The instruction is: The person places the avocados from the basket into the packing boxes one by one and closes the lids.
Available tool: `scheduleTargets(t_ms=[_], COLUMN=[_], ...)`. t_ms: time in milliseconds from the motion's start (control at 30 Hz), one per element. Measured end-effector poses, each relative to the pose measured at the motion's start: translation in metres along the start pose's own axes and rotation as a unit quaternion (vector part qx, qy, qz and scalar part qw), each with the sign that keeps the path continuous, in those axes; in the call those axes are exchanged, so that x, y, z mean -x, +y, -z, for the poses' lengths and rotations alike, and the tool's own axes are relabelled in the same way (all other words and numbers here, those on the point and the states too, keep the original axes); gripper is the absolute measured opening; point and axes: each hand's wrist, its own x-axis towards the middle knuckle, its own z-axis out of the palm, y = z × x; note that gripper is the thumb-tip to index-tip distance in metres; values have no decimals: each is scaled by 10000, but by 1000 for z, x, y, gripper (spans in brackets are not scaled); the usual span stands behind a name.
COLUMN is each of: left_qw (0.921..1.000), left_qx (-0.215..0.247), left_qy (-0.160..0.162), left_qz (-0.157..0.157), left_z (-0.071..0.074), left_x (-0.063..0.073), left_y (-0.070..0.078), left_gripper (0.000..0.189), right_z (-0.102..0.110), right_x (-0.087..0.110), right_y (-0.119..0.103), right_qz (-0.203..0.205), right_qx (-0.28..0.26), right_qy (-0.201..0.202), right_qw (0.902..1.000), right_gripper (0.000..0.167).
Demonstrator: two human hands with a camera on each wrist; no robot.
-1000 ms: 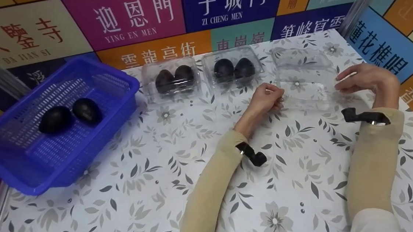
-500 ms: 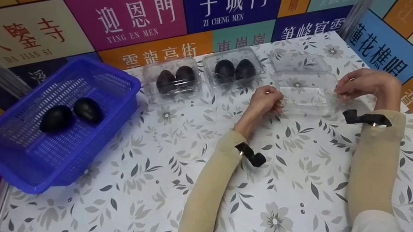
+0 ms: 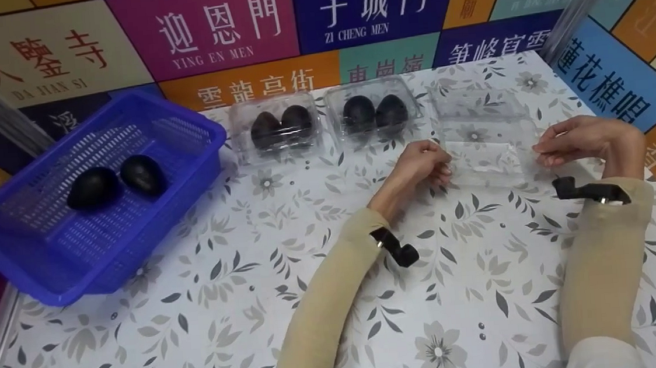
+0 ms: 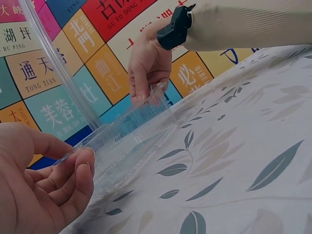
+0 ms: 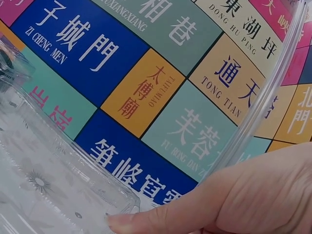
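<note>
A clear plastic clamshell box (image 3: pixel 487 162) lies on the table with its lid (image 3: pixel 477 102) folded back behind its base. At the near left rim, my left hand (image 3: pixel 420 164) pinches the plastic between thumb and fingers, as the left wrist view (image 4: pixel 53 183) shows. My right hand (image 3: pixel 582 142) pinches the opposite edge. In the right wrist view its thumb (image 5: pixel 170 217) lies at the box's corner. No egg shows inside this box. To its left, two more clear boxes (image 3: pixel 370 87) (image 3: pixel 274 99) each hold two black egg-shaped things (image 3: pixel 359 113).
A blue plastic basket (image 3: pixel 101 272) at the left holds two more black egg-shaped things (image 3: pixel 92 188). Colourful lettered panels (image 3: pixel 204 27) stand along the back and right of the table. A floral cloth (image 3: pixel 333 254) covers the tabletop.
The open box has come slightly nearer with both hands on it. My right hand has moved a little down toward the near side. The basket and filled boxes stay put.
</note>
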Motion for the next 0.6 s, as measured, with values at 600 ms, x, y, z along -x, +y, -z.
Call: scheduleTargets(t_ms=[600], left_qw=[9992], left_qx=[207], left_qy=[-351], left_qz=[-63], left_z=[8], left_x=[13], left_y=[-3], left_gripper=[22], right_z=[-8], right_x=[3], right_y=[1], right_qz=[-25], right_qx=[164], right_qy=[-310], right_qw=[9994], right_gripper=[10])
